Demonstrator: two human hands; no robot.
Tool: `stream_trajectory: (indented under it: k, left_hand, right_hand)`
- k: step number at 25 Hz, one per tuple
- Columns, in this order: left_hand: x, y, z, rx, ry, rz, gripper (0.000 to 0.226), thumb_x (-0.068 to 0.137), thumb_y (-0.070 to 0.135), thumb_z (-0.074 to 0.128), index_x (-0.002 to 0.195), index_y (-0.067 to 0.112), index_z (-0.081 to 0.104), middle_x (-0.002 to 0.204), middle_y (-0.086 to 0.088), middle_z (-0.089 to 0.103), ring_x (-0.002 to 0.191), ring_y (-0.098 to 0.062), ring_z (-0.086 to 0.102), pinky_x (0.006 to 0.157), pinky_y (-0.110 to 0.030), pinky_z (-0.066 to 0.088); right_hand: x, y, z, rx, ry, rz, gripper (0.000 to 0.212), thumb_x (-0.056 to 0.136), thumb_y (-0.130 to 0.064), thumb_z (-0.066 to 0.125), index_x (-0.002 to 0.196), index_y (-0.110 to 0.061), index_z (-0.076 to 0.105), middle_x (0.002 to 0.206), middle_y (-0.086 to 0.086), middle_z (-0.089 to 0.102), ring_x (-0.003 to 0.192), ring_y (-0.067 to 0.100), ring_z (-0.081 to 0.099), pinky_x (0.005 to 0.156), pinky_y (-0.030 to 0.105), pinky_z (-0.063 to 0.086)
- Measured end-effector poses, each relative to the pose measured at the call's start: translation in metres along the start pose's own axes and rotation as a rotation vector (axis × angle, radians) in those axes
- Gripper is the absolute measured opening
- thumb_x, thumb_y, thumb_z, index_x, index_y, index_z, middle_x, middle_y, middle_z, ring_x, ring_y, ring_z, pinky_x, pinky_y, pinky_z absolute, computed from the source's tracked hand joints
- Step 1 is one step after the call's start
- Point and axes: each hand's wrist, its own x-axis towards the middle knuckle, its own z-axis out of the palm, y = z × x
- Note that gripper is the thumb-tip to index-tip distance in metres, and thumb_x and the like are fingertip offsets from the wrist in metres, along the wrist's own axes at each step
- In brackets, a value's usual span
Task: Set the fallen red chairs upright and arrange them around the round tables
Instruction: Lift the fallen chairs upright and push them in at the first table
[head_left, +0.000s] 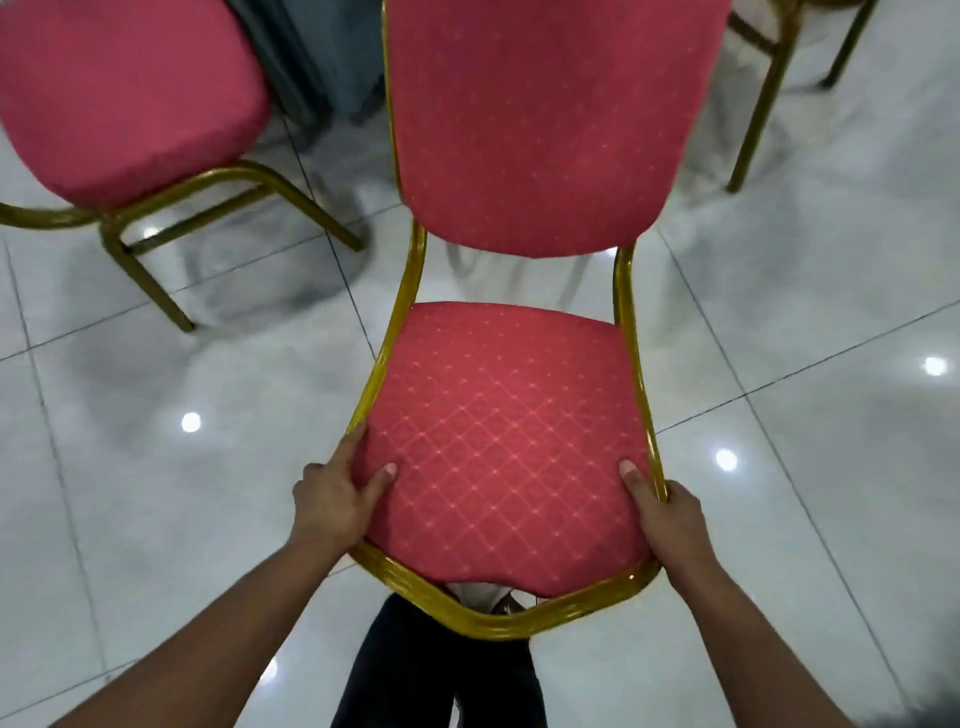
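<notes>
My left thumb lies on top of the cushion near its left edge while the other fingers curl round the side and out of sight, so my left hand (332, 499) is clamped on the seat of the red-upholstered chair with the gold-painted metal frame (506, 415); my right hand (670, 525) mirrors it, thumb pressed on the fabric, fingers wrapped under the right rail where I cannot see them. The chair faces me, seat toward my body, backrest rising away and cut off by the top edge; its legs are hidden beneath the seat, so I cannot tell whether they touch the glossy white tiled floor (805, 493). Below the front rail I glimpse dark trousers (431, 665) (feet mostly hidden). To the upper left stands a second red chair with gold legs (119, 104), upright, its back out of frame, near the held chair but apart from it. Behind, between the two, hangs grey cloth (322, 57), hard to identify. At the upper right, only gold legs of another piece of furniture (763, 98) show. Open tile lies to my left and right.
</notes>
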Motion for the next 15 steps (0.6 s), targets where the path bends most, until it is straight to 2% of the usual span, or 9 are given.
stream_trajectory:
  k: [2,5,8,11,13,15]
  left_hand:
    - [-0.047,0.048,-0.052,0.055,0.008,-0.02,0.075,0.089,0.068,0.052,0.153,0.034,0.032,0.139,-0.011,0.06,0.121,-0.039,0.058,0.105,-0.048,0.044]
    - [-0.106,0.1,-0.109,0.074,0.037,-0.035,0.056,0.096,0.047,0.058,0.146,0.024,0.045,0.141,-0.009,0.058,0.127,-0.037,0.054,0.108,-0.047,0.04]
    - [-0.156,0.132,-0.146,0.059,0.112,-0.014,0.035,0.097,0.035,0.059,0.129,0.021,0.061,0.128,-0.009,0.066,0.122,-0.034,0.056,0.104,-0.046,0.043]
    - [-0.192,0.152,-0.171,0.065,0.125,-0.013,0.018,0.096,0.024,0.057,0.11,0.028,0.069,0.12,-0.002,0.069,0.118,-0.03,0.058,0.101,-0.043,0.045]
    - [-0.212,0.166,-0.185,-0.014,0.14,-0.015,0.021,0.096,0.018,0.054,0.094,0.035,0.066,0.114,-0.004,0.069,0.107,-0.029,0.062,0.097,-0.044,0.05]
    - [-0.223,0.175,-0.189,-0.112,0.181,0.025,0.024,0.097,0.019,0.049,0.087,0.036,0.063,0.11,-0.008,0.063,0.096,-0.029,0.063,0.091,-0.04,0.054]
  right_hand:
    - [-0.049,-0.039,-0.045,0.046,-0.005,-0.007,0.084,0.068,-0.086,0.062,0.11,-0.013,0.064,0.101,0.01,0.07,0.091,0.033,0.069,0.087,0.052,0.058]
    - [-0.105,-0.089,-0.103,0.08,-0.015,0.038,0.076,0.082,-0.061,0.071,0.124,0.002,0.059,0.114,0.021,0.068,0.097,0.038,0.066,0.088,0.049,0.057]
    - [-0.152,-0.122,-0.143,0.15,-0.065,0.087,0.066,0.089,-0.041,0.073,0.131,0.005,0.053,0.119,0.022,0.065,0.094,0.037,0.064,0.069,0.042,0.056]
    - [-0.188,-0.136,-0.167,0.205,-0.083,0.135,0.045,0.094,-0.025,0.07,0.124,0.005,0.056,0.107,0.02,0.066,0.087,0.034,0.063,0.061,0.038,0.051]
    - [-0.206,-0.145,-0.18,0.28,-0.069,0.144,0.03,0.095,-0.016,0.067,0.115,0.005,0.059,0.101,0.02,0.066,0.082,0.032,0.063,0.059,0.037,0.05]
    - [-0.214,-0.156,-0.189,0.344,-0.005,0.102,0.021,0.094,-0.009,0.066,0.107,0.006,0.062,0.106,0.023,0.066,0.085,0.033,0.063,0.06,0.038,0.052]
